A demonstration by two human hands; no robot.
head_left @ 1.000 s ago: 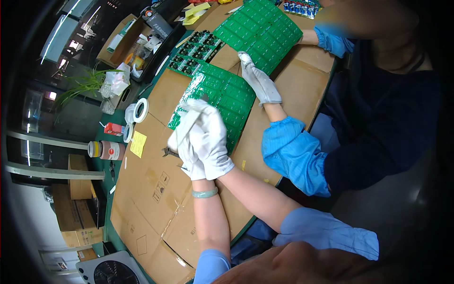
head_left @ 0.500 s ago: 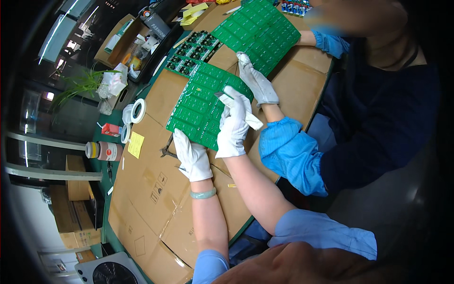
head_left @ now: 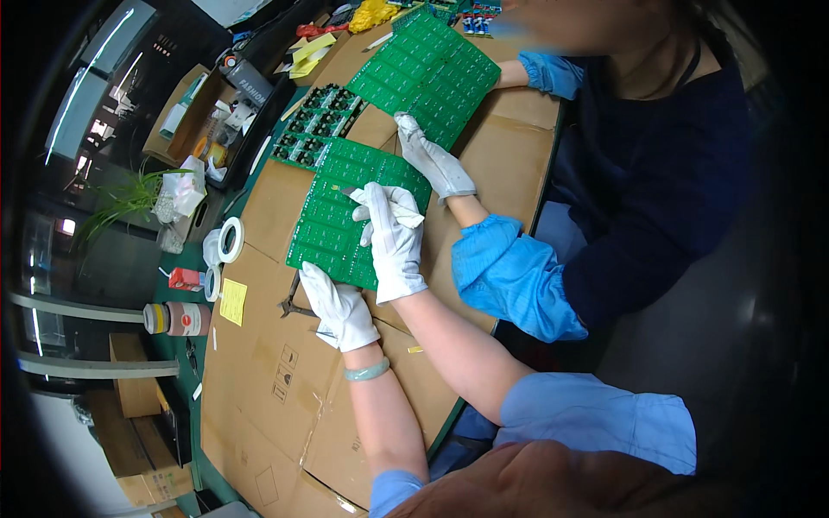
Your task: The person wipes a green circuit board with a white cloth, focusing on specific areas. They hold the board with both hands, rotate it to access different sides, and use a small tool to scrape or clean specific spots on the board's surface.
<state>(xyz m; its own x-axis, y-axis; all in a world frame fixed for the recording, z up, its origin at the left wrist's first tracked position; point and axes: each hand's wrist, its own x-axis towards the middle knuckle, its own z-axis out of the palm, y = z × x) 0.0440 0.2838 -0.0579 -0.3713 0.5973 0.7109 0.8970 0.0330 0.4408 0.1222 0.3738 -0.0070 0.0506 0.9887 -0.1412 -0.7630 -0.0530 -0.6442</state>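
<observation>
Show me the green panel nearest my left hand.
The lower bare circuit-board panel at your left hand; the co-worker's panel and component-covered panel are farther off.

I have both forearms coming up from the lower edge, bare between short blue sleeves and white gloves. My left forearm [head_left: 386,414] rises steeply, and a pale green bangle [head_left: 368,371] circles its wrist. My left hand [head_left: 338,312] points forward and leftward, fingers nearly straight and together. My right forearm [head_left: 462,352] slants in from the lower right. My right hand [head_left: 397,250] sits farther forward, apart from the left, index finger forward, thumb drawn toward it in a pinch.
</observation>
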